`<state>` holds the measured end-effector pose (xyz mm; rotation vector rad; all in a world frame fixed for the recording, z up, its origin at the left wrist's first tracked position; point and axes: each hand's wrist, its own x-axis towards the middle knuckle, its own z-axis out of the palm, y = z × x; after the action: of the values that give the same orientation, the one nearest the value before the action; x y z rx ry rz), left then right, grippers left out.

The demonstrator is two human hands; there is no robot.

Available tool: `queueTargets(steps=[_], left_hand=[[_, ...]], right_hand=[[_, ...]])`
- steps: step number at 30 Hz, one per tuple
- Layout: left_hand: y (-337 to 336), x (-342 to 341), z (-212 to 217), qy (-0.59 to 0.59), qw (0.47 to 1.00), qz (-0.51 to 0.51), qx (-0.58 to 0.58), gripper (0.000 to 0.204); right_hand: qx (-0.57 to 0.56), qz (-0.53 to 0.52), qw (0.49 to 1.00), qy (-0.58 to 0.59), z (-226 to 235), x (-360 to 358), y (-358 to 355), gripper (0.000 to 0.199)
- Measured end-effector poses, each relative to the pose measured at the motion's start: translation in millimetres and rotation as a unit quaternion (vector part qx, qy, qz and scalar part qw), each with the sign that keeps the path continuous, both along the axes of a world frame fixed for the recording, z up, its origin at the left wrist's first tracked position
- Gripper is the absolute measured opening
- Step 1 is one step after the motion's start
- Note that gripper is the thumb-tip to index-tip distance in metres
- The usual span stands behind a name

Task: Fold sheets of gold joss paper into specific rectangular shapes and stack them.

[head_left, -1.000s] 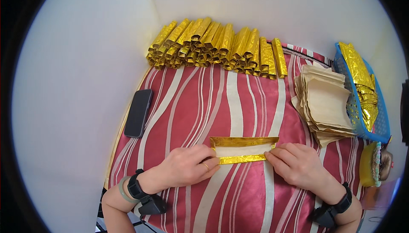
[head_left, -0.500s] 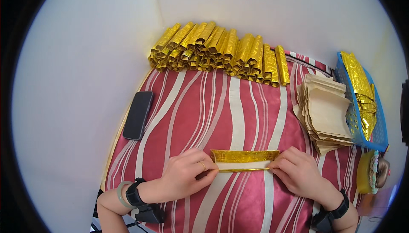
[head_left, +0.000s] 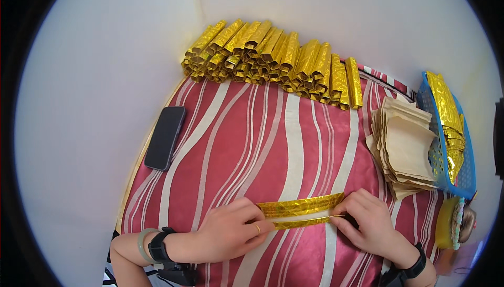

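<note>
A strip of gold foil paper [head_left: 302, 206] is stretched between my hands above the striped cloth, its right end slightly higher than its left. Both long edges stand up as gold folds, with a narrow white band of paper between them. My left hand [head_left: 231, 233] pinches the left end, thumb and fingers closed; a ring is on one finger. At the other end, my right hand [head_left: 367, 223] grips the near fold between thumb and forefinger. The fingers hide the strip's two ends.
Several folded gold paper tubes [head_left: 283, 58] lie piled along the far edge of the red-and-white cloth [head_left: 252, 129]. A dark phone [head_left: 165, 138] is at left. On the right are stacked brown paper sheets [head_left: 404, 140] and a blue basket [head_left: 464, 187] holding gold foil paper.
The strip has tilted, its right end now higher, and its near fold shows more gold while the white band has narrowed. My left hand has come slightly lower.
</note>
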<state>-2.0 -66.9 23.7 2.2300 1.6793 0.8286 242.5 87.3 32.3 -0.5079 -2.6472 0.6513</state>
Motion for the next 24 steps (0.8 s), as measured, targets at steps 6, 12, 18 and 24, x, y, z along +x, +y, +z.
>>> queueTargets(steps=[6, 12, 18, 24], left_hand=[[2.0, -0.5, -0.2, -0.003, 1.0, -0.004, 0.016, 0.013], [1.8, 0.8, -0.6, 0.021, 1.0, 0.005, 0.016, 0.015], [2.7, 1.2, -1.8, 0.025, 0.999, -0.002, 0.027, 0.016], [4.6, 5.0, 7.3, 0.081, 0.996, 0.028, 0.037, 0.02]], right_hand=[[0.003, -0.005, 1.0, -0.006, -3.1, -0.1, -0.9, 0.018], [-0.012, -0.033, 0.999, -0.008, -5.3, -2.2, -2.3, 0.023], [0.032, -0.019, 0.999, -0.005, -6.5, -3.5, -2.7, 0.026], [0.099, -0.027, 0.994, -0.027, 0.5, -4.2, -2.7, 0.026]])
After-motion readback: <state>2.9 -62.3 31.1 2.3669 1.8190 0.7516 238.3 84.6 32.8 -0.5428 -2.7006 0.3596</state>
